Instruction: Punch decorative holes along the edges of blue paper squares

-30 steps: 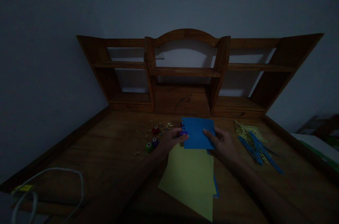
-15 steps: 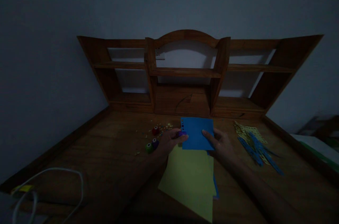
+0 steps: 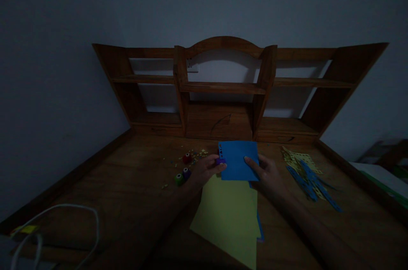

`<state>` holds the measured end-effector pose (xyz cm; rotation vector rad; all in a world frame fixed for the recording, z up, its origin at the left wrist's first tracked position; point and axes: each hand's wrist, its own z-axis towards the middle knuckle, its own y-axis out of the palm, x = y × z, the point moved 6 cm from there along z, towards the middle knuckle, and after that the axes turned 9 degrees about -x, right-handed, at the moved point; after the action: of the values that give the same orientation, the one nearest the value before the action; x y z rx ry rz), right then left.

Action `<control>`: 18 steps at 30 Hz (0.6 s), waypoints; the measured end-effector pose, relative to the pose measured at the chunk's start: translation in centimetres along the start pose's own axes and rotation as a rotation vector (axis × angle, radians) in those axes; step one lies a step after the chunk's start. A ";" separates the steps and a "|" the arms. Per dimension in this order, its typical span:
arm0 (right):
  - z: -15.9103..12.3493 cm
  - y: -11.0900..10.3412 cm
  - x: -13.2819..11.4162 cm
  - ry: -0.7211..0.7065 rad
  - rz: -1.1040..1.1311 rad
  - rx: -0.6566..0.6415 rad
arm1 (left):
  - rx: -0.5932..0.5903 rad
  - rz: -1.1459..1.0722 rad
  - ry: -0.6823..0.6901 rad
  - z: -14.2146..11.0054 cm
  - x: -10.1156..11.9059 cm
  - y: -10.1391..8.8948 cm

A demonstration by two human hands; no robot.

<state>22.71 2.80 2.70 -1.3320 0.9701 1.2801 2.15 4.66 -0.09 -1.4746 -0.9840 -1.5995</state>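
A purple craft hole punch (image 3: 220,161) is pinched in my left hand (image 3: 205,169), at the left edge of a blue sheet of paper (image 3: 237,161). Small holes run down that edge above the punch. My right hand (image 3: 267,171) grips the sheet by its right side, thumb on top and fingers behind. Below the sheet, yellow paper (image 3: 228,214) lies on the desk, with some blue paper (image 3: 260,225) showing at its right edge. Left of my left hand stand a red punch (image 3: 187,158), a green punch (image 3: 179,179) and another purple punch (image 3: 186,172).
Tiny paper cut-outs (image 3: 202,152) are scattered around the red punch. Punched yellow scraps (image 3: 296,159) and blue strips (image 3: 306,183) lie at the right. A wooden shelf unit (image 3: 223,87) stands at the back. A white cable (image 3: 73,206) loops at the lower left.
The blue sheet and both hands shift slightly left, then back right. My left hand stays at the punch on the sheet's left edge; my right hand keeps its grip.
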 end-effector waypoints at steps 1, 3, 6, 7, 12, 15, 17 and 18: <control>0.0 0.0 0.0 0.002 -0.005 0.003 | 0.001 -0.003 0.001 0.0 0.0 0.0; 0.1 0.1 0.2 0.003 -0.008 0.009 | 0.002 0.001 0.010 0.1 -0.1 0.0; 0.3 0.1 0.4 -0.001 0.002 0.011 | 0.018 0.013 0.030 0.2 -0.3 -0.1; 0.3 0.1 0.5 -0.006 0.008 0.003 | 0.027 0.014 0.032 0.2 -0.4 -0.2; 0.4 0.1 0.9 -0.028 0.013 -0.020 | 0.023 0.039 0.017 0.0 -0.3 -0.1; 0.5 -0.1 0.9 -0.006 0.001 0.002 | 0.000 0.058 0.023 0.0 0.3 0.0; 0.5 -0.2 0.8 -0.006 0.006 0.007 | 0.001 0.078 0.017 0.1 0.5 0.0; 0.5 -0.4 0.7 -0.011 0.011 0.012 | 0.005 0.082 0.012 0.1 0.4 -0.1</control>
<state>23.04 3.42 2.10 -1.3109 0.9774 1.2860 2.10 4.79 0.36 -1.4815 -0.9087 -1.5446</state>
